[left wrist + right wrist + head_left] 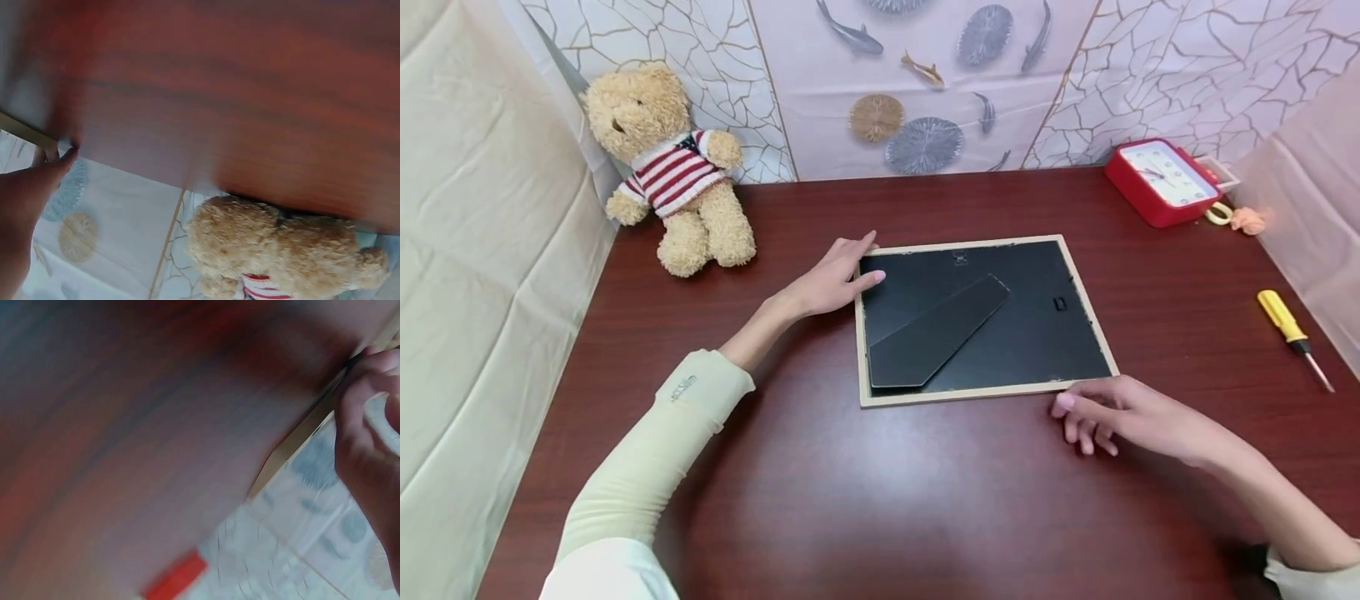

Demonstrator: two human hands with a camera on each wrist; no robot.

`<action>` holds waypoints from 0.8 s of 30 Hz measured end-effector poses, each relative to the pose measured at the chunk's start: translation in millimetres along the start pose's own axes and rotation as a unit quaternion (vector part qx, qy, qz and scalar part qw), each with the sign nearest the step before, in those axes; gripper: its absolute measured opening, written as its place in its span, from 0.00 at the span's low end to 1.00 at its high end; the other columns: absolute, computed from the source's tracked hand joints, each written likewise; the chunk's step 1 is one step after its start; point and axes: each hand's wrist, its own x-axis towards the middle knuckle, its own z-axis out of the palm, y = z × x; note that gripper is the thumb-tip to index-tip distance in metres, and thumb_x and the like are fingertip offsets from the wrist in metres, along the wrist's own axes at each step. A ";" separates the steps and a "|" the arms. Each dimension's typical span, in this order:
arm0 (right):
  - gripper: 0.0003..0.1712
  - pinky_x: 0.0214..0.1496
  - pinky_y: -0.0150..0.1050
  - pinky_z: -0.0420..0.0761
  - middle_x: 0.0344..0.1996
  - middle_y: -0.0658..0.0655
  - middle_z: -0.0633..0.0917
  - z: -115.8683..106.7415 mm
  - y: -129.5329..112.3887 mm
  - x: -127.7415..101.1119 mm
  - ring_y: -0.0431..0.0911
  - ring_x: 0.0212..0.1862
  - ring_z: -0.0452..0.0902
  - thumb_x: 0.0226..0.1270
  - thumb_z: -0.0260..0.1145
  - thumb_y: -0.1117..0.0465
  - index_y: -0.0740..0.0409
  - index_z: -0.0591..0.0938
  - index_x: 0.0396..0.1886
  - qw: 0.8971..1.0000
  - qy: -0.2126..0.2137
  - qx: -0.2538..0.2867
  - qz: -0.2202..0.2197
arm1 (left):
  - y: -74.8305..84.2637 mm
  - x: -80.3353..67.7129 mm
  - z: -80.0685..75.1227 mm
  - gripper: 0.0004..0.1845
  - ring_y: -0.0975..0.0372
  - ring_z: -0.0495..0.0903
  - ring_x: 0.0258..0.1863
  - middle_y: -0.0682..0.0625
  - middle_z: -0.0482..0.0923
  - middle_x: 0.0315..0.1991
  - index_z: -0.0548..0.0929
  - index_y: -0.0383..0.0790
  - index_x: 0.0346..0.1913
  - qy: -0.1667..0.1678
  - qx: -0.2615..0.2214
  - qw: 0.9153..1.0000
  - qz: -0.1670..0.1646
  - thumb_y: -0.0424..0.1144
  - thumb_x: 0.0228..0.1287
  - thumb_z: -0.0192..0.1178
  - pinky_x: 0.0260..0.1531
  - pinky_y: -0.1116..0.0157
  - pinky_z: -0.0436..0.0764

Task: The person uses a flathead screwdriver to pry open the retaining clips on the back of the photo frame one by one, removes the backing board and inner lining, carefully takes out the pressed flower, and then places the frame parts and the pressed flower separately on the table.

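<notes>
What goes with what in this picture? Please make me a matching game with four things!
Things:
1. Picture frame
2. Teddy bear
3. Clock
4. Screwdriver

Clues:
A. Yellow and black, with a metal tip
B. Dressed in red and white stripes
C. Lying with its black back facing up
D. Red around a white face

Right pairs: 1-C, 2-B, 3-D, 4-A.
</notes>
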 end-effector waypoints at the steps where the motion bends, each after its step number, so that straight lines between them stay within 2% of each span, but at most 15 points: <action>1: 0.15 0.29 0.39 0.84 0.30 0.58 0.88 3.8 -2.7 3.8 0.50 0.29 0.85 0.90 0.55 0.63 0.68 0.85 0.52 1.000 0.006 -0.001 0.008 | -4.2 -1.8 1.3 0.45 0.53 0.65 0.72 0.45 0.73 0.79 0.51 0.35 0.90 0.011 0.009 1.000 0.005 0.57 0.86 0.56 0.75 0.53 0.66; 4: 0.16 0.32 0.37 0.85 0.32 0.58 0.88 5.4 -7.7 10.1 0.49 0.31 0.85 0.89 0.57 0.63 0.71 0.85 0.54 0.999 0.026 0.004 0.031 | -12.6 -14.3 3.3 0.38 0.55 0.72 0.66 0.48 0.81 0.72 0.59 0.36 0.88 0.034 0.033 0.999 0.004 0.53 0.88 0.53 0.71 0.55 0.71; 9: 0.16 0.35 0.38 0.88 0.36 0.61 0.90 -0.8 -10.2 18.8 0.49 0.35 0.87 0.88 0.58 0.64 0.74 0.84 0.58 0.999 0.027 0.009 0.045 | -17.5 -51.9 5.2 0.29 0.54 0.80 0.62 0.47 0.87 0.60 0.73 0.37 0.81 0.055 0.073 0.996 -0.005 0.48 0.88 0.55 0.69 0.51 0.76; 13: 0.15 0.38 0.39 0.88 0.35 0.61 0.90 -8.7 -12.9 29.2 0.50 0.33 0.87 0.87 0.60 0.62 0.71 0.86 0.54 0.997 0.043 -0.019 0.061 | -17.6 -79.8 8.7 0.27 0.59 0.85 0.53 0.52 0.88 0.50 0.77 0.36 0.78 0.047 0.078 0.996 0.006 0.44 0.84 0.61 0.59 0.54 0.82; 17: 0.15 0.40 0.38 0.86 0.35 0.59 0.91 -18.9 -15.7 43.0 0.49 0.32 0.86 0.87 0.60 0.61 0.71 0.85 0.54 0.994 0.064 -0.053 0.076 | -12.4 -98.8 10.3 0.31 0.66 0.84 0.42 0.60 0.85 0.47 0.76 0.39 0.79 0.019 0.068 0.997 0.024 0.46 0.80 0.66 0.48 0.62 0.82; 19: 0.16 0.41 0.37 0.86 0.36 0.59 0.92 -25.4 -17.6 51.3 0.49 0.32 0.86 0.87 0.60 0.61 0.72 0.84 0.56 0.992 0.072 -0.064 0.082 | -2.7 -107.2 5.6 0.37 0.70 0.83 0.39 0.61 0.83 0.50 0.73 0.41 0.82 -0.015 0.050 0.998 0.020 0.50 0.77 0.70 0.48 0.63 0.81; 22: 0.17 0.42 0.37 0.87 0.37 0.60 0.92 -35.7 -22.3 63.8 0.49 0.33 0.87 0.87 0.61 0.61 0.73 0.83 0.58 0.989 0.084 -0.083 0.087 | 38.4 -122.3 -13.0 0.48 0.68 0.83 0.39 0.55 0.81 0.54 0.65 0.39 0.86 -0.068 0.020 0.997 -0.003 0.48 0.71 0.76 0.57 0.58 0.80; 24: 0.18 0.42 0.36 0.88 0.38 0.60 0.92 -41.9 -25.6 72.4 0.48 0.34 0.88 0.87 0.61 0.61 0.74 0.83 0.58 0.988 0.088 -0.089 0.086 | 64.6 -131.9 -24.1 0.53 0.65 0.83 0.38 0.50 0.79 0.54 0.61 0.38 0.88 -0.090 0.009 0.996 -0.011 0.46 0.67 0.80 0.60 0.54 0.79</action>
